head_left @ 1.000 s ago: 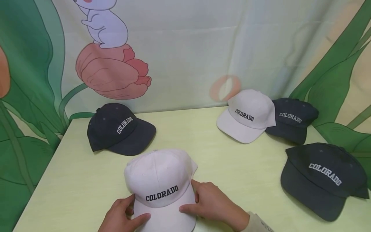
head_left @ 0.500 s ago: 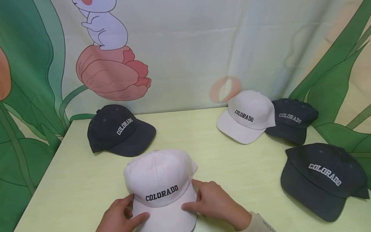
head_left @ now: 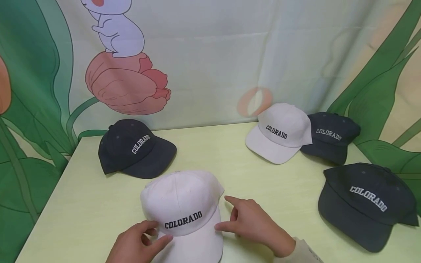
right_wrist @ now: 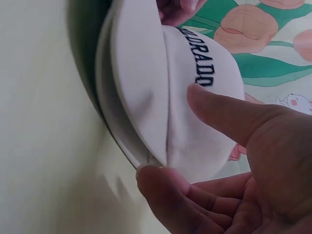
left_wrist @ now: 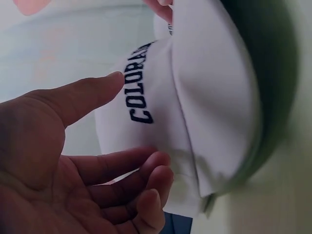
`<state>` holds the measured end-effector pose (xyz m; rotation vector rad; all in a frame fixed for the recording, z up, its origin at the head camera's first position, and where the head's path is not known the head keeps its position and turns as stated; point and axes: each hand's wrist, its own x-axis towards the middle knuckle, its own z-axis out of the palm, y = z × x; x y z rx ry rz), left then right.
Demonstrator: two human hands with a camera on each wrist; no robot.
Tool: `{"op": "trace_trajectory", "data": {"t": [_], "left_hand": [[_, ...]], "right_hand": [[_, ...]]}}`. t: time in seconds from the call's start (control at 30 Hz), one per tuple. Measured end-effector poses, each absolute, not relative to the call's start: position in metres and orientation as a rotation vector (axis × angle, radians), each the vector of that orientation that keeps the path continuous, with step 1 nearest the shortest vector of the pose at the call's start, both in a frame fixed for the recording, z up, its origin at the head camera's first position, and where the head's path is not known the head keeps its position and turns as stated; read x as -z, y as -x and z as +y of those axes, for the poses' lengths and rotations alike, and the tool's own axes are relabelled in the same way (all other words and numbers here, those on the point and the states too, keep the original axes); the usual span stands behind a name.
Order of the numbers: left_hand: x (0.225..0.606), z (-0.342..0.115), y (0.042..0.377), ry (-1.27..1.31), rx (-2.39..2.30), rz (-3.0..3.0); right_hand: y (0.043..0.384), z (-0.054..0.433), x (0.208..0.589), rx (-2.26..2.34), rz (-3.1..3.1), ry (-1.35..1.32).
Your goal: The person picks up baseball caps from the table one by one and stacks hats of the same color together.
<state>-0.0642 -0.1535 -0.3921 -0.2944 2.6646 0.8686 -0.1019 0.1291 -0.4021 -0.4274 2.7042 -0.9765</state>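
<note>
Backdrop cloth point(head_left: 204, 73): pale, creased, standing behind the surface point(head_left: 82, 212).
Surface finish: pale yellow-green.
Rabbit print point(head_left: 123, 34): white, seated on a pink tulip print point(head_left: 121, 86).
Leaf print point(head_left: 29, 84): green, at both sides.
Far-left cap point(head_left: 123, 149): navy, white COLORADO lettering.
Rear white cap point(head_left: 284, 122): black COLORADO lettering, partly covering its neighbour.
Rear navy cap point(head_left: 332, 142): white COLORADO lettering, squashed crown.
Far-right cap point(head_left: 355, 215): dark, white COLORADO lettering, brim pointing lower left in the head view.

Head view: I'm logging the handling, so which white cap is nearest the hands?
The front white cap, between the left hand and the right hand; the other white cap sits farther off, back right, beside a dark cap.
</note>
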Motion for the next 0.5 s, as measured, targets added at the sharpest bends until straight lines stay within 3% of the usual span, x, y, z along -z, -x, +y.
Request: {"op": "trace_trajectory", "data": {"t": [0.5], "left_hand": [[0.365,-0.124,0.059,0.102,-1.01,2.845]], "right_hand": [[0.109,0.154,0.393,1.046,2.725,0.335]]}}
